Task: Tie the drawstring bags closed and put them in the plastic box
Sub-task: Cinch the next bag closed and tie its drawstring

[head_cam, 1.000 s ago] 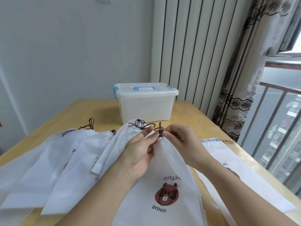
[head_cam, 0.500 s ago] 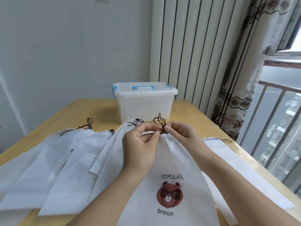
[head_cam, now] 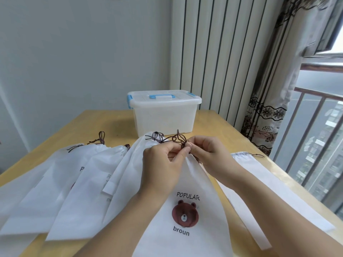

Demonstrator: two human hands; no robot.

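**Both hands on the drawstring at the neck of the front bag; box lidded at the far edge**

The left hand point(head_cam: 163, 162) and the right hand point(head_cam: 207, 154) meet over the gathered neck of the front drawstring bag point(head_cam: 185, 210), which lies at the near edge of the tabletop point(head_cam: 104, 125), towards the middle. This bag is white, printed "POPULAR", a brown bear face and "broun". Each hand has its fingers curled and pinches the brown drawstring point(head_cam: 179, 139) between thumb and forefinger; the two pinches touch. Loops of cord stand up just above the fingertips. Whether a knot is formed there cannot be told.

Three more white bags point(head_cam: 55, 186) lie fanned and overlapping towards the near left corner, mouths pointing to the far edge, each neck gathered with brown cord showing at it. The nearest of these lies partly under the front bag and the left hand. One further white bag point(head_cam: 269, 182) lies along the right edge, partly under the right forearm, its mouth only lightly gathered and a short cord end at its far end.

The translucent plastic box point(head_cam: 165, 117) stands at the middle of the far edge, apart from the bags. Its lid is on, with blue clips at the sides and a blue handle on top.
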